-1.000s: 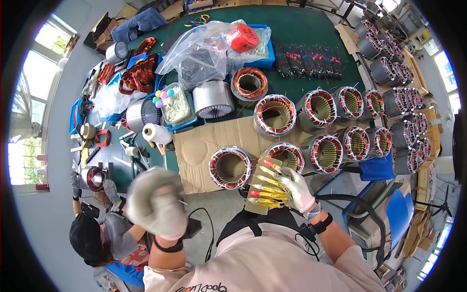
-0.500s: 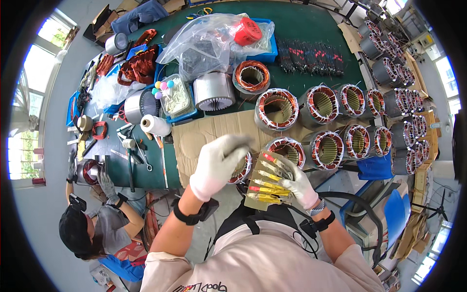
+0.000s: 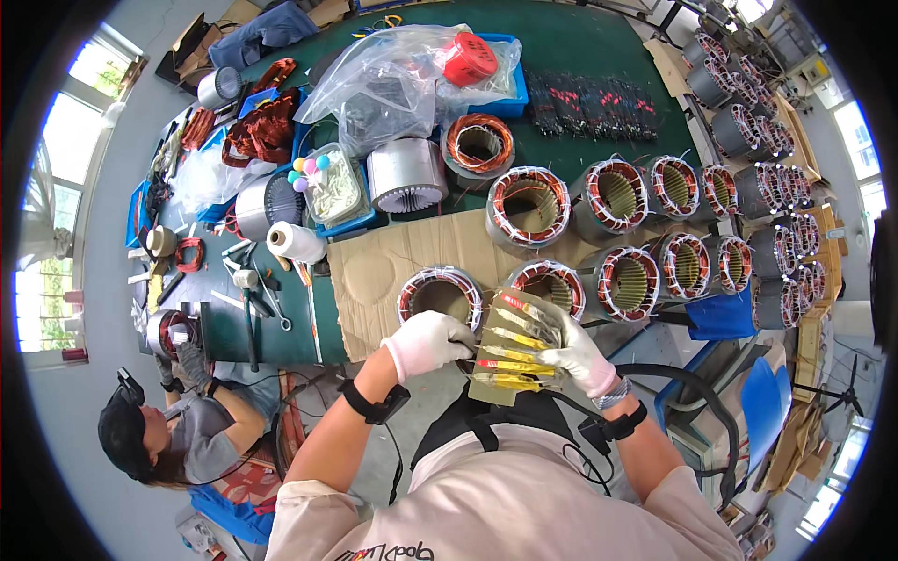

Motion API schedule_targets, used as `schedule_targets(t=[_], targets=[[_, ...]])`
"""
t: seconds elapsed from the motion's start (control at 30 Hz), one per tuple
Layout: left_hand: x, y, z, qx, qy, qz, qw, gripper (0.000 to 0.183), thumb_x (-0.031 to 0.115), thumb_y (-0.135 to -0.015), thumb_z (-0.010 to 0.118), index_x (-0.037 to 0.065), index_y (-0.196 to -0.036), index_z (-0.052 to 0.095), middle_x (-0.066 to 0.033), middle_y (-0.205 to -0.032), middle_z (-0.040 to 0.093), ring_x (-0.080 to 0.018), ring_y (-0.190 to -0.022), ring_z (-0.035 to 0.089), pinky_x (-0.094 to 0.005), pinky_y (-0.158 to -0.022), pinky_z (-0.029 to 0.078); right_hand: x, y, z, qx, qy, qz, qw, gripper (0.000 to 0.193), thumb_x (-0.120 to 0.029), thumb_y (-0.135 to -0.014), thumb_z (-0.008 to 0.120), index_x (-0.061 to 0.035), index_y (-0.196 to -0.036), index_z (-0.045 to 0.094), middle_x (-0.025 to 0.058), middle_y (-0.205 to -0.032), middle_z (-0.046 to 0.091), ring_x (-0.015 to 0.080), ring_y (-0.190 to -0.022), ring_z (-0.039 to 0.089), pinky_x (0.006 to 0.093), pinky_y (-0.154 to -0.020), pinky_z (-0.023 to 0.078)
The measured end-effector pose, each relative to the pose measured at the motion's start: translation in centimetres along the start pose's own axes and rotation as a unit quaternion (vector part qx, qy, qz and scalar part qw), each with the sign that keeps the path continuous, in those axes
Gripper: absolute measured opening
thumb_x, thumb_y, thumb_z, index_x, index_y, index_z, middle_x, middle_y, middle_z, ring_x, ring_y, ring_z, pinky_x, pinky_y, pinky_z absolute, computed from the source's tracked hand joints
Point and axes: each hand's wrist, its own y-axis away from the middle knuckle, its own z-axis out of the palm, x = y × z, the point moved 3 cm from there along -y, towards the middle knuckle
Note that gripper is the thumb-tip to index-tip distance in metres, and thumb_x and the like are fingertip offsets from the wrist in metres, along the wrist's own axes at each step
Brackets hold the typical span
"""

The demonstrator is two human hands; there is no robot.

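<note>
My right hand (image 3: 582,357), in a white glove, grips an olive-brown card (image 3: 505,325) carrying several yellow strips (image 3: 513,366), some with red ends. Its fingers are closed over the card's right side. My left hand (image 3: 432,344), also gloved, is at the card's left edge with its fingers curled together. Whatever those fingertips pinch, if anything, is too small to make out. Just beyond the left hand stands a motor stator (image 3: 440,294) with copper windings laced in white cord. Another laced stator (image 3: 550,284) stands behind the card, partly hidden by it.
Several laced stators (image 3: 628,285) stand in two rows to the right. A cardboard sheet (image 3: 374,262) lies under the nearer ones. On the green table are a white thread spool (image 3: 296,243), a hammer (image 3: 249,309) and a wrench (image 3: 273,301). A co-worker (image 3: 178,421) works at the left.
My left hand has come down and toward me to the card's left edge, uncovering the near stator. My right hand keeps holding the card. The co-worker at the left has shifted slightly.
</note>
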Motion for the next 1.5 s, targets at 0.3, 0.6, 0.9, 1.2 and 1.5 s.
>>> schedule_targets(t=[0.3, 0.6, 0.9, 1.2, 1.5], targets=[[-0.2, -1.5, -0.4, -0.05, 0.038, 0.073, 0.995, 0.025, 0.019, -0.081, 0.075, 0.003, -0.101, 0.078, -0.0208, -0.088, 0.073, -0.038, -0.084, 0.071, -0.0435, -0.078, 0.056, 0.0, 0.1, 0.7, 0.017, -0.009, 0.011, 1.0, 0.093, -0.002, -0.076, 0.078, 0.0012, -0.157, 0.032, 0.0109, -0.154, 0.047, 0.0228, -0.143, 0.047, 0.0404, -0.122, 0.035], [-0.2, -3.1, 1.6, -0.03, -0.1, -0.019, 0.994, 0.027, 0.027, -0.079, 0.077, 0.007, -0.096, 0.079, -0.0194, -0.082, 0.072, -0.0407, -0.076, 0.069, -0.0462, -0.073, 0.056, -0.3, -0.1, 0.3, 0.007, -0.037, 0.023, 0.999, 0.093, -0.002, -0.076, 0.078, 0.001, -0.157, 0.031, 0.0115, -0.155, 0.046, 0.0234, -0.145, 0.046, 0.0418, -0.123, 0.035], [-0.1, -0.4, -1.3, 0.171, 0.0, -0.065, 0.983, 0.026, 0.031, -0.087, 0.071, 0.006, -0.094, 0.076, -0.0199, -0.088, 0.072, -0.0376, -0.086, 0.071, -0.0444, -0.077, 0.056, 0.0, -0.2, -0.2, 0.001, 0.0, 0.018, 1.0, 0.092, -0.001, -0.079, 0.075, 0.0006, -0.158, 0.029, 0.011, -0.154, 0.048, 0.0223, -0.144, 0.047, 0.0398, -0.122, 0.035], [4.2, -2.0, -6.5, 0.352, 0.205, -0.039, 0.912, 0.031, 0.009, -0.094, 0.066, 0.001, -0.124, 0.068, -0.0173, -0.109, 0.074, -0.0295, -0.091, 0.072, -0.0364, -0.081, 0.055, 0.1, -0.3, -0.2, -0.001, 0.026, 0.027, 0.999, 0.098, -0.001, -0.075, 0.077, 0.0001, -0.16, 0.027, 0.0114, -0.158, 0.044, 0.023, -0.147, 0.043, 0.0404, -0.123, 0.033], [4.7, 6.0, -1.6, 0.145, -0.09, 0.006, 0.985, 0.02, 0.016, -0.091, 0.068, 0.007, -0.108, 0.073, -0.0156, -0.084, 0.072, -0.0348, -0.078, 0.071, -0.0432, -0.071, 0.057, 0.3, -0.3, -0.5, -0.003, 0.007, 0.011, 1.0, 0.097, -0.004, -0.077, 0.079, 0.0013, -0.159, 0.027, 0.0115, -0.156, 0.045, 0.0227, -0.146, 0.043, 0.0394, -0.124, 0.031]])
